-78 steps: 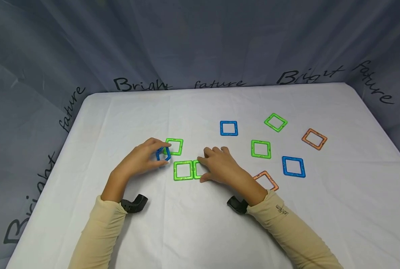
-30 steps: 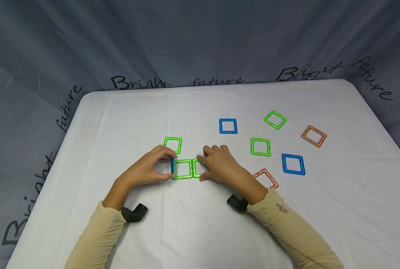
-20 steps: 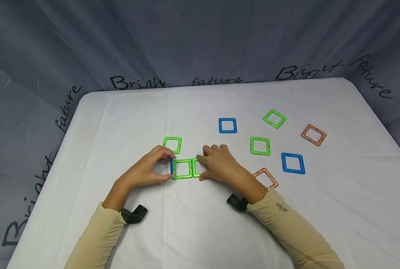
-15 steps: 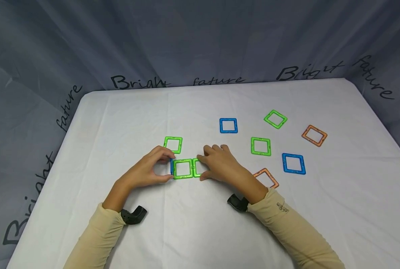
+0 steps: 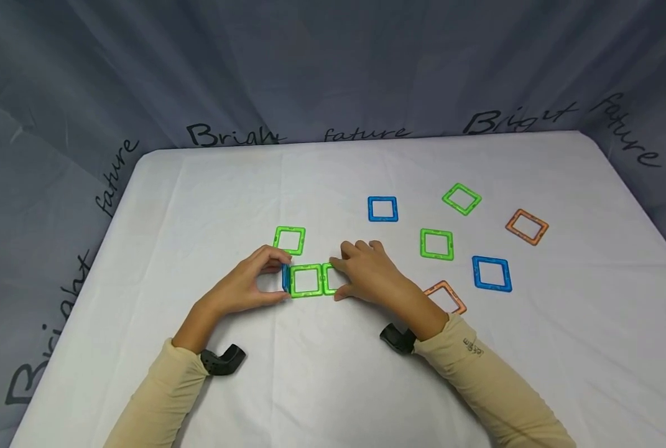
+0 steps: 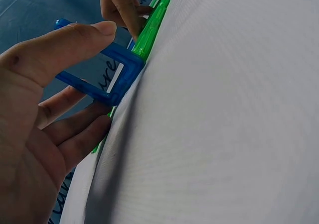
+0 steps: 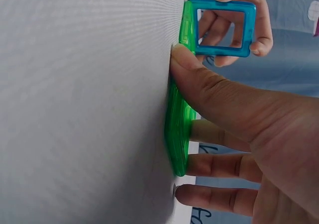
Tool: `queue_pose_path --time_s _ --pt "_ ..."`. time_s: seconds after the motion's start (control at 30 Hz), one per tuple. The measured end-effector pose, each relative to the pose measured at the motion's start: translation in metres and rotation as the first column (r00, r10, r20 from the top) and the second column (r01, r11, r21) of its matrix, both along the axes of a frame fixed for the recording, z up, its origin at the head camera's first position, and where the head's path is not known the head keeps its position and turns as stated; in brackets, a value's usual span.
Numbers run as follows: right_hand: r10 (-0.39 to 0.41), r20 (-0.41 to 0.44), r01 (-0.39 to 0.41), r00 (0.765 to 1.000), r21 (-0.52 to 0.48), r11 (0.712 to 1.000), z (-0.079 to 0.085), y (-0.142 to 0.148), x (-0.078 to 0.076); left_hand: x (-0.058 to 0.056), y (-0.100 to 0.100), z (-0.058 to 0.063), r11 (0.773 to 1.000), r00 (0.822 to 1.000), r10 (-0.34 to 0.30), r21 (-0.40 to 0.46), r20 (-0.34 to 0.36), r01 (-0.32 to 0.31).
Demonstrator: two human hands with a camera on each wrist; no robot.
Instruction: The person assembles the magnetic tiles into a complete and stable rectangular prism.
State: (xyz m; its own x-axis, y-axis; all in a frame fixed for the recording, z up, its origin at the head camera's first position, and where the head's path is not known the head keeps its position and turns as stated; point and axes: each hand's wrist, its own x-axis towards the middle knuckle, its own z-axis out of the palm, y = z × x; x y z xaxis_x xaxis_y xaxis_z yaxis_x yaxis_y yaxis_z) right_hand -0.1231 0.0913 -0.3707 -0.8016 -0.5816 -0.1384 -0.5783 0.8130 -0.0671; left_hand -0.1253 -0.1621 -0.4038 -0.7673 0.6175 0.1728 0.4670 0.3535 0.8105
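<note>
My left hand [image 5: 237, 283] pinches a blue square magnetic tile [image 5: 285, 278] between thumb and fingers. The tile stands on edge along the left side of a flat green square tile [image 5: 306, 294]. In the right wrist view this blue tile [image 7: 224, 51] rises from the table with its lower edge against the green. A second green tile [image 5: 326, 280] joins the first on the right, edge to edge. My right hand [image 5: 372, 274] grips that second tile, thumb on the near edge and fingers on the far one, partly covering it.
Behind my left hand lies another green tile [image 5: 290, 251]. To the right are loose tiles: blue [image 5: 383, 218], green [image 5: 436, 256], green [image 5: 462, 199], orange [image 5: 527, 227] and blue [image 5: 492, 287]. My right forearm partly covers an orange tile [image 5: 447, 289]. White cloth covers the table [image 5: 321, 386].
My left hand has brought the blue tile nearer and to the right, from beside the back green tile to the joined pair's left edge. My right hand has stayed in place.
</note>
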Motion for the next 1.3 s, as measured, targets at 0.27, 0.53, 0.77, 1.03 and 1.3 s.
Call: queue_pose_path --time_s 0.27,0.53,0.77,1.03,1.3 --pt "-0.007 0.032 0.007 0.999 -0.004 1.0 0.002 -0.005 0.0 0.003 -0.003 0.0 1.0 1.0 0.004 0.012 0.005 -0.005" --pt "-0.015 0.078 0.015 0.997 0.004 1.0 0.002 -0.008 -0.002 0.004 -0.007 -0.001 1.0 1.0 0.006 0.004 -0.006 -0.006" --pt "-0.035 0.163 0.034 0.986 0.008 0.999 0.006 -0.007 -0.009 0.002 -0.005 -0.005 1.0 1.0 0.002 -0.002 -0.008 -0.002" --pt "-0.041 0.232 0.035 0.972 0.028 0.999 0.012 -0.007 -0.017 0.0 -0.002 -0.006 1.0 1.0 0.006 -0.018 -0.016 -0.006" --pt "-0.111 0.317 0.103 0.942 0.042 0.994 0.02 -0.013 -0.036 -0.001 -0.001 -0.003 1.0 1.0 0.012 -0.01 0.019 -0.012"
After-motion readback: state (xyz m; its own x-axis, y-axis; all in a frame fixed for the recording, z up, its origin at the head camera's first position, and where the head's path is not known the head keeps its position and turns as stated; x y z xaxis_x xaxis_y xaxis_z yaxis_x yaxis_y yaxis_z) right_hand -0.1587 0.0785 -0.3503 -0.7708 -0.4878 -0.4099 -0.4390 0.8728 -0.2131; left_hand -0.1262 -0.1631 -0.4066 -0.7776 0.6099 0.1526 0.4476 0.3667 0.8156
